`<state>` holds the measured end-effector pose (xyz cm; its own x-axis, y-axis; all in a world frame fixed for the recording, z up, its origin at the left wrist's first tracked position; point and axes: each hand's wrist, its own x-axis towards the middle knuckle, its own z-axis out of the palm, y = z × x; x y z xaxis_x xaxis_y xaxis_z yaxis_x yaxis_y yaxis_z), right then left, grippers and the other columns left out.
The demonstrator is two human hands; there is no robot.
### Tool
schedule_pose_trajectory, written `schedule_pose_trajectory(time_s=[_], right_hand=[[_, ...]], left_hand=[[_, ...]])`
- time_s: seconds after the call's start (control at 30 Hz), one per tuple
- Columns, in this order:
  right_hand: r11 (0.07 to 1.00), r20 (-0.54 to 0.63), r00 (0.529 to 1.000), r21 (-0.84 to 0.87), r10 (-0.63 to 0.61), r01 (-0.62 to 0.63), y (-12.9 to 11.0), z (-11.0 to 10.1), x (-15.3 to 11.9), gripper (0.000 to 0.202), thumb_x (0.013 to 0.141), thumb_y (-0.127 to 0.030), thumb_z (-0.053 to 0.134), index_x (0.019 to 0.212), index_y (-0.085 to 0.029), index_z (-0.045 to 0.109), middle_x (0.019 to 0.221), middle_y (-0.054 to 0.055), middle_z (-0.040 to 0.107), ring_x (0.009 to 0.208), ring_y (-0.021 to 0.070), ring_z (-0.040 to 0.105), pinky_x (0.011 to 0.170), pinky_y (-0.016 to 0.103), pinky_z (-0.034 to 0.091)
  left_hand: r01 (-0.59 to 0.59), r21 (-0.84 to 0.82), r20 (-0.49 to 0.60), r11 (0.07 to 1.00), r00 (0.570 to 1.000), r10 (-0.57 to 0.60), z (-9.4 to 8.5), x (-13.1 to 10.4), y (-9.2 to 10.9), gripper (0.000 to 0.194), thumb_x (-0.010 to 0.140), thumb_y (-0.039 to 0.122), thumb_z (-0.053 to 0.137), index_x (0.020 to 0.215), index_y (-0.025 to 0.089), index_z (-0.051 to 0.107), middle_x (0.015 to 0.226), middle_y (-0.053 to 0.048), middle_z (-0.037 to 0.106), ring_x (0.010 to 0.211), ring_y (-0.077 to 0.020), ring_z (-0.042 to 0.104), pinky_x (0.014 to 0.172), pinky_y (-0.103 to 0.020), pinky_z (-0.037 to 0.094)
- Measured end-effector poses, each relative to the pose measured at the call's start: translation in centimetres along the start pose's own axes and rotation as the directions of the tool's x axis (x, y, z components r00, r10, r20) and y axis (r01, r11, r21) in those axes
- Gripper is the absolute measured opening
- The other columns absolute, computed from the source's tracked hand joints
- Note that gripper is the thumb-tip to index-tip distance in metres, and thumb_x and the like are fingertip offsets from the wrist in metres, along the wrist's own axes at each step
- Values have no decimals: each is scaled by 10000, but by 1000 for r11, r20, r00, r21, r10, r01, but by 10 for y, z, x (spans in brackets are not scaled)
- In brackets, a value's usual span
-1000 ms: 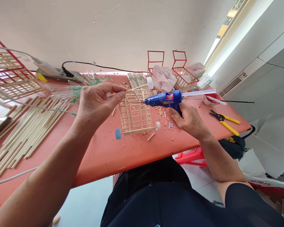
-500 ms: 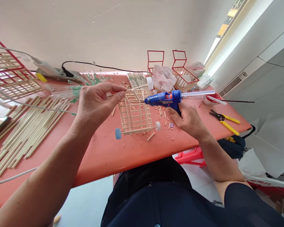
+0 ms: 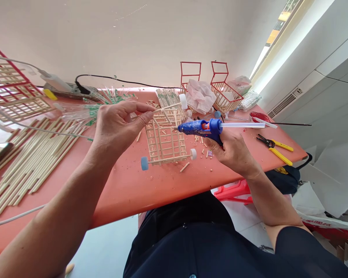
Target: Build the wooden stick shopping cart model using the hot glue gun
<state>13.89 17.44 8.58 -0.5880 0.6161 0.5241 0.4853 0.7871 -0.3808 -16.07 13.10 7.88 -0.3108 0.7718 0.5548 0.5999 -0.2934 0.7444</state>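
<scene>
Left hand (image 3: 120, 125): pinching capped stick (image 3: 169, 107)
Right hand (image 3: 233, 152): gripping blue glue gun (image 3: 200, 127)
Stick cart (image 3: 171, 159): picture centre, nozzle (image 3: 180, 127) near; contact unclear
Gluing: hold capped stick steady, dab sparingly (no hurry)

Yellow-handled pliers (image 3: 269, 143) lie near a red-stained tub (image 3: 260, 116); crumpled pale wrapping (image 3: 201, 96) sits beside a red-trimmed basket (image 3: 234, 102).

taking the stick frame (image 3: 169, 159) as dial centre, above the table (image 3: 124, 189): a capped stick (image 3: 172, 106) at twelve, running to the left hand (image 3: 118, 120) at ten; the glue gun (image 3: 195, 127) at two, in the right hand (image 3: 234, 152); loose sticks (image 3: 42, 156) at nine; pliers (image 3: 271, 144) at three; a crumpled bag (image 3: 201, 96) behind, at one.
</scene>
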Motion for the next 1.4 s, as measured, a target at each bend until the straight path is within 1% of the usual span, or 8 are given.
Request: schedule_pose_trajectory(time_s=[0.2, 0.3, 0.43, 0.73, 0.87, 1.07, 1.23, 1.4], right_hand=[[996, 25, 999, 78, 43, -45, -5, -2, 3, 545, 1093, -730, 504, 836, -250, 502, 695, -3, 570, 621, 161, 486, 650, 323, 393], [989, 43, 997, 126, 70, -75, -9, 0, 9, 571, 1079, -768, 504, 849, -247, 536, 681, -4, 558, 632, 165, 487, 660, 318, 414], [988, 17, 999, 145, 42, -44, -9, 10, 17, 590, 1066, -797, 499, 913, -235, 594, 697, -13, 548, 640, 165, 477, 657, 307, 415], [990, 36, 999, 140, -12, 7, -7, 22, 24, 543, 1098, -723, 498, 976, -214, 640, 750, 7, 590, 694, 184, 547, 685, 305, 416], [991, 29, 999, 134, -22, 18, -6, 23, 24, 561, 1095, -741, 483, 992, -215, 649, 762, 17, 607, 712, 196, 566, 698, 311, 424], [993, 23, 1000, 118, -5, 3, -6, 24, 23, 531, 1105, -714, 500, 1018, -213, 655, 770, 15, 616, 697, 191, 551, 690, 312, 413], [992, 7, 1000, 129, -15, 14, -5, 24, 22, 530, 1099, -721, 513, 1017, -215, 651, 740, -6, 580, 660, 175, 505, 669, 306, 395], [989, -9, 1000, 149, -9, 10, -6, 25, 22, 528, 1091, -728, 529, 991, -221, 640, 699, -24, 530, 621, 162, 450, 645, 302, 373]], left_hand=[[0, 0, 6, 1000, 1000, 0, 1, 0, 0, 198, 837, 360, 797, 945, 250, 921, 548, 85, 332, 547, -93, 304, 618, -304, 313], [6, 10, 3, 1000, 1000, -6, 1, 1, 0, 200, 833, 366, 792, 942, 259, 921, 538, 84, 338, 544, -98, 303, 603, -300, 308], [27, 13, 4, 1000, 1000, -27, 0, 1, 1, 178, 836, 356, 792, 929, 263, 913, 514, 89, 329, 519, -98, 303, 579, -294, 302], [36, 2, -10, 999, 999, -36, 0, 1, 0, 169, 829, 335, 813, 928, 245, 915, 493, 91, 364, 502, -84, 294, 572, -295, 322], [64, -25, 3, 998, 998, -64, 1, 1, 1, 174, 830, 311, 807, 942, 232, 914, 503, 84, 478, 469, -65, 272, 538, -280, 342], [80, -41, -22, 996, 997, -81, 2, -1, -1, 205, 807, 320, 800, 935, 211, 917, 766, -19, 800, 486, -77, 508, 485, -242, 397], [86, -55, -17, 995, 996, -87, 1, -3, 4, 230, 812, 320, 779, 955, 201, 915, 900, -27, 860, 567, -98, 624, 502, -230, 436], [79, -88, -13, 993, 997, -81, -1, -4, 13, 237, 797, 275, 747, 944, 182, 908, 857, -14, 852, 749, -131, 719, 724, -248, 564]])
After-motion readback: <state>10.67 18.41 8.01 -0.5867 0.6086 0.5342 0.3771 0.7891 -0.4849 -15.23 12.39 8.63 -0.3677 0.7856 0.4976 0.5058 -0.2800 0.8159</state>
